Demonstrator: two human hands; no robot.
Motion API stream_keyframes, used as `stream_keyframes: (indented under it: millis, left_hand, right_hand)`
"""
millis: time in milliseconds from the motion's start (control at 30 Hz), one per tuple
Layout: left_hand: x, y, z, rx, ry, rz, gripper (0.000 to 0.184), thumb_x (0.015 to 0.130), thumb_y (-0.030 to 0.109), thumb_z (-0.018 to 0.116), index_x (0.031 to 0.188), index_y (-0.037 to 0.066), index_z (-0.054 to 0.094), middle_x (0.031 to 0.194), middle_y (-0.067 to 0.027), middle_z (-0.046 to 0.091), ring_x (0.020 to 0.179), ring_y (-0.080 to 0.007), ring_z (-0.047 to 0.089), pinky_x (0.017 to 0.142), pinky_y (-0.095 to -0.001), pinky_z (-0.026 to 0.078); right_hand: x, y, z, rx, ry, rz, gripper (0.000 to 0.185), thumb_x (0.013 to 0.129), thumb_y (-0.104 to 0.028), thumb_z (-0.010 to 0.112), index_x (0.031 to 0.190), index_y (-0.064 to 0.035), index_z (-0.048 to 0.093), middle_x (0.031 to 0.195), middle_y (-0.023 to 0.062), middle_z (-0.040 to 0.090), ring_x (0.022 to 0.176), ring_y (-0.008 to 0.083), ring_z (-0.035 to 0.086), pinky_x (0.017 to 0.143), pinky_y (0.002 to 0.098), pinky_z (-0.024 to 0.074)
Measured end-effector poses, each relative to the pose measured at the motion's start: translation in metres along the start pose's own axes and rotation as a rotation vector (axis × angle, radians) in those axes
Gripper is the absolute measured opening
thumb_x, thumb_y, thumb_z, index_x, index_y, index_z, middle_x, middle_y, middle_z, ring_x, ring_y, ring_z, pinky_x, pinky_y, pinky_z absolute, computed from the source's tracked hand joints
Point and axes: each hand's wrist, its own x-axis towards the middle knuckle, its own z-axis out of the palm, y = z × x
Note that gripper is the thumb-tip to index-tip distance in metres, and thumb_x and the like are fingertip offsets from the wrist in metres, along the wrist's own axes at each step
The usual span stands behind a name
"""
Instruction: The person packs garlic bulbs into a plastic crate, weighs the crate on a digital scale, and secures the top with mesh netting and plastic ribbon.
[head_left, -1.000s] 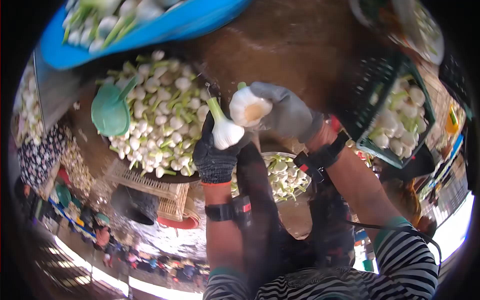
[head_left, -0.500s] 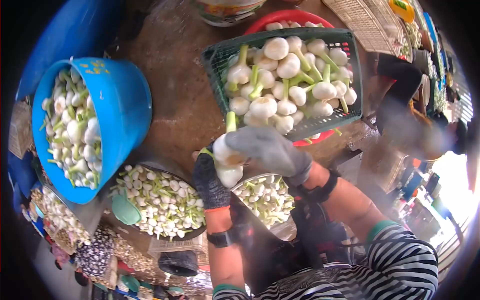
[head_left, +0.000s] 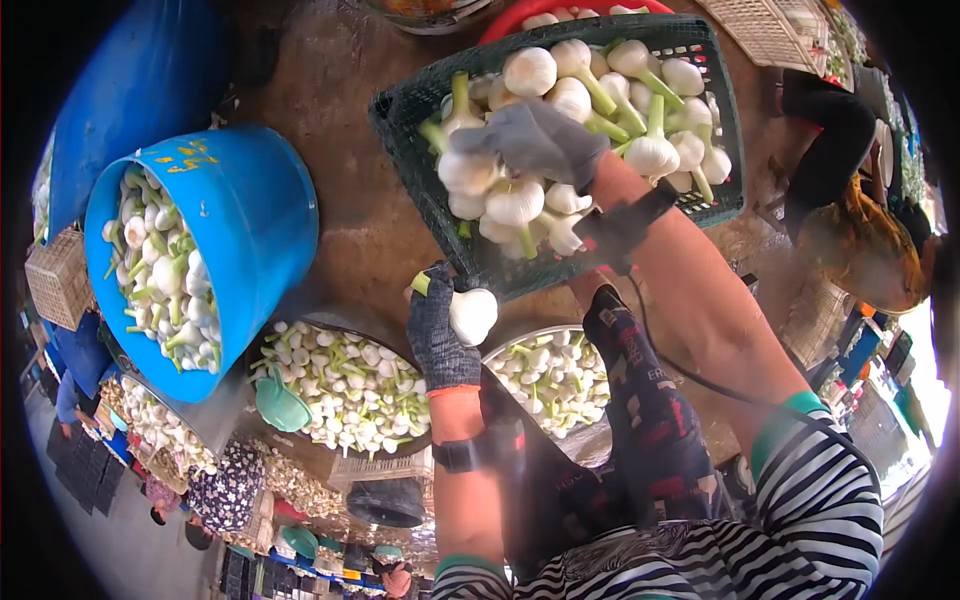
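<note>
My left hand (head_left: 440, 325), in a dark knitted glove, is closed around a white garlic bulb (head_left: 473, 316) with a short green stem. It hangs just below the near side of a dark green plastic crate (head_left: 400, 135). The crate holds large garlic bulbs (head_left: 530, 72) with trimmed green stems. My right hand (head_left: 540, 140), in a grey glove, reaches into the crate. Its fingers are closed over another garlic bulb (head_left: 467, 173) near the left side; the fingertips are slightly blurred.
A blue tub (head_left: 262, 220) of garlic stands at left. Two round basins of smaller garlic sit below, one with a green scoop (head_left: 284, 402). A red basin (head_left: 500, 25) shows behind the crate. Another person (head_left: 840, 130) sits at right; stacked pale crates (head_left: 760, 45) stand behind.
My right hand has moved from beside my left hand up into the crate and onto a bulb there. My left hand has kept one bulb and lowered slightly. The view has shifted.
</note>
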Motion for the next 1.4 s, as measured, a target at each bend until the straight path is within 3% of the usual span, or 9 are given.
stream_keyframes:
  millis: [133, 367, 533, 667, 800, 1000, 1100, 1300, 1400]
  left_hand:
    - [-0.002, -0.003, 0.001, -0.079, -0.03, -0.014, 0.025, 0.086, 0.021, 0.057, 0.103, 0.003, 0.057, 0.088, -0.0081, 0.059, 0.073, -0.0165, 0.058, 0.065, -0.0288, 0.049]
    - [-0.002, -0.001, 0.007, -0.009, -0.061, -0.041, 0.027, 0.087, 0.021, 0.055, 0.105, 0.002, 0.058, 0.093, -0.0091, 0.059, 0.083, -0.0195, 0.059, 0.074, -0.0325, 0.05]
    - [0.001, 0.0, 0.013, -0.013, -0.015, -0.004, 0.028, 0.088, 0.022, 0.053, 0.107, 0.002, 0.057, 0.094, -0.0091, 0.059, 0.084, -0.0195, 0.059, 0.072, -0.0321, 0.052]
    - [0.001, -0.007, 0.013, -0.067, -0.013, -0.047, 0.029, 0.087, 0.022, 0.054, 0.108, 0.003, 0.057, 0.093, -0.0094, 0.059, 0.081, -0.0209, 0.06, 0.067, -0.0337, 0.054]
    - [0.007, -0.014, 0.013, -0.154, -0.009, -0.096, 0.026, 0.087, 0.023, 0.055, 0.106, 0.005, 0.058, 0.093, -0.0088, 0.06, 0.079, -0.0224, 0.061, 0.064, -0.0346, 0.055]
    - [0.009, -0.01, 0.014, -0.181, -0.02, -0.091, 0.024, 0.084, 0.019, 0.061, 0.103, 0.005, 0.058, 0.09, -0.0077, 0.061, 0.074, -0.0201, 0.062, 0.062, -0.0329, 0.055]
    - [0.003, -0.001, 0.022, -0.077, -0.022, -0.078, 0.024, 0.082, 0.015, 0.063, 0.103, 0.004, 0.058, 0.09, -0.0083, 0.061, 0.075, -0.0188, 0.062, 0.063, -0.0308, 0.054]
    - [0.013, -0.006, 0.085, 1.038, -0.134, 0.791, 0.042, 0.077, 0.024, 0.064, 0.111, 0.001, 0.055, 0.111, -0.021, 0.053, 0.105, -0.034, 0.049, 0.092, -0.0401, 0.039]
    - [0.012, -0.007, 0.085, 1.121, -0.264, 0.607, 0.043, 0.077, 0.026, 0.063, 0.111, 0.002, 0.056, 0.114, -0.0226, 0.049, 0.106, -0.0353, 0.048, 0.092, -0.0407, 0.039]
  right_hand:
    - [-0.01, -0.008, 0.02, -0.566, 0.251, 0.141, 0.036, 0.085, -0.029, 0.049, 0.104, -0.0001, 0.059, 0.091, 0.0137, 0.063, 0.077, 0.0307, 0.061, 0.07, 0.0376, 0.0481]
    - [-0.007, 0.014, 0.054, -0.796, 0.497, -0.449, 0.044, 0.078, -0.025, 0.062, 0.118, -0.0087, 0.051, 0.121, 0.0155, 0.049, 0.107, 0.0356, 0.05, 0.089, 0.0435, 0.0395]
    - [-0.001, -0.025, 0.051, -0.3, 0.373, 0.214, 0.048, 0.07, -0.035, 0.072, 0.103, -0.0032, 0.059, 0.082, 0.0096, 0.065, 0.075, 0.0278, 0.062, 0.072, 0.0372, 0.0484]
    - [-0.011, -0.006, 0.063, -0.064, 0.524, 0.073, 0.046, 0.071, -0.038, 0.071, 0.094, 0.0006, 0.062, 0.079, 0.0147, 0.065, 0.074, 0.0266, 0.063, 0.068, 0.0363, 0.0472]
    - [-0.017, -0.02, 0.038, 0.333, 0.351, 0.115, 0.037, 0.076, -0.033, 0.071, 0.091, -0.0003, 0.064, 0.075, 0.0027, 0.061, 0.066, 0.0083, 0.053, 0.059, 0.0255, 0.0442]
    - [-0.06, 0.0, -0.018, 0.625, 0.229, -0.072, 0.029, 0.093, -0.028, 0.051, 0.095, 0.0005, 0.057, 0.085, 0.0049, 0.057, 0.071, 0.0112, 0.056, 0.065, 0.0234, 0.0477]
    - [-0.07, 0.004, -0.034, 0.422, 0.217, -0.055, 0.029, 0.093, -0.029, 0.051, 0.095, -0.0009, 0.057, 0.08, 0.0028, 0.056, 0.068, 0.0096, 0.054, 0.063, 0.0233, 0.0466]
    - [-0.088, 0.001, -0.032, 0.064, 0.268, 0.106, 0.029, 0.085, -0.03, 0.059, 0.092, -0.0029, 0.064, 0.072, 0.0011, 0.059, 0.062, 0.0123, 0.055, 0.058, 0.0238, 0.0447]
    - [-0.056, 0.03, -0.016, -0.394, 0.222, 0.136, 0.044, 0.082, -0.042, 0.059, 0.091, 0.0015, 0.062, 0.067, 0.005, 0.058, 0.062, 0.0174, 0.058, 0.062, 0.0307, 0.0465]
